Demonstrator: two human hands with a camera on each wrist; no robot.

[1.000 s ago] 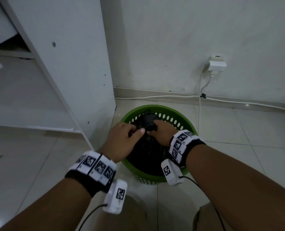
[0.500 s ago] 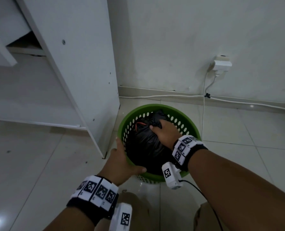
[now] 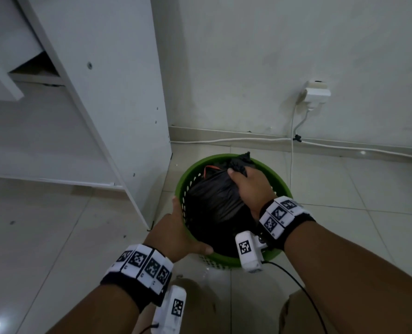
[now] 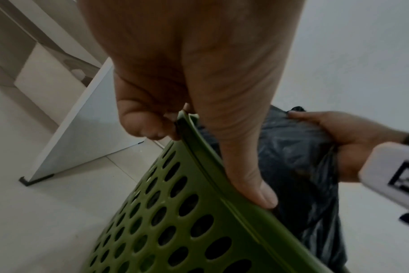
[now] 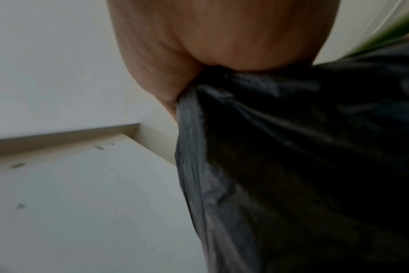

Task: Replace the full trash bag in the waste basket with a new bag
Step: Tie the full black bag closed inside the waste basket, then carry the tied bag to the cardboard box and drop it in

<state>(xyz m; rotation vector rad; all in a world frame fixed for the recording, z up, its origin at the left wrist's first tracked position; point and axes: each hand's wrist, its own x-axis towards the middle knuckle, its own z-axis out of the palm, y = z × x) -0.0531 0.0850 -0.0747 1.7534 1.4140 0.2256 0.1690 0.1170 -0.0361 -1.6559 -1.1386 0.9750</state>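
Observation:
A round green waste basket point(image 3: 279, 179) with a perforated wall point(image 4: 166, 221) stands on the tiled floor by the wall. A full black trash bag point(image 3: 214, 203) fills it, knotted at the top, with an orange strip showing near the knot. My right hand point(image 3: 248, 186) grips the gathered neck of the bag point(image 5: 292, 147) just below the knot. My left hand point(image 3: 176, 230) grips the basket's near-left rim, thumb on the inner side point(image 4: 252, 184) and fingers curled under the outer edge.
A white cabinet panel point(image 3: 118, 97) stands close to the basket's left. A white plug adapter point(image 3: 317, 94) sits on the wall behind, with white cables point(image 3: 293, 145) running down and along the skirting. My knees are at the bottom edge.
My left hand left the bag's knot and took hold of the basket's near-left rim. My right hand kept its grip on the bag's neck, and the bag has risen slightly in the basket.

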